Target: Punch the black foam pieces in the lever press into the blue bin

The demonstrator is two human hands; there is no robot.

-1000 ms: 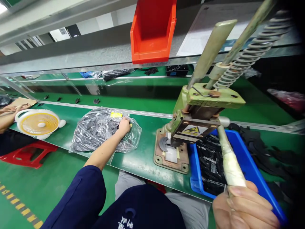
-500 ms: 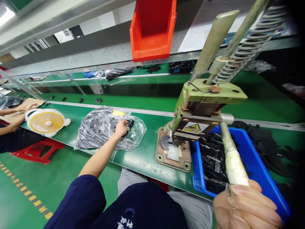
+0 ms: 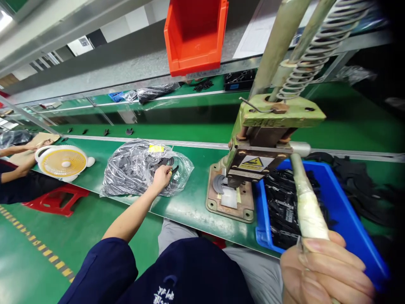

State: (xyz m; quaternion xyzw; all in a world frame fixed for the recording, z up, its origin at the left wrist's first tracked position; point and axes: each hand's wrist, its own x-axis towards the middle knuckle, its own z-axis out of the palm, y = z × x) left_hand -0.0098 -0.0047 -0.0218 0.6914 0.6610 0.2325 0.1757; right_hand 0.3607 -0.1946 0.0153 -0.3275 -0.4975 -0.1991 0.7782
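My left hand [image 3: 162,175] reaches into the mouth of a clear plastic bag [image 3: 139,168] full of black curved parts and pinches one black part [image 3: 173,169] at the opening. My right hand [image 3: 325,272] is wrapped round the taped lever handle [image 3: 307,209] of a green hand press [image 3: 268,139]. A grey half-round piece [image 3: 219,183] lies on the press base plate [image 3: 228,207] under the ram.
A blue tray [image 3: 344,219] of black parts stands right of the press, with loose black parts beyond it. A red bin [image 3: 194,36] hangs on the rail above. A small yellow fan [image 3: 61,162] and another person's arms [image 3: 15,162] are at far left.
My left hand has drawn back from deep in the bag to its mouth, now pinching a black part. My right hand stays on the lever handle.
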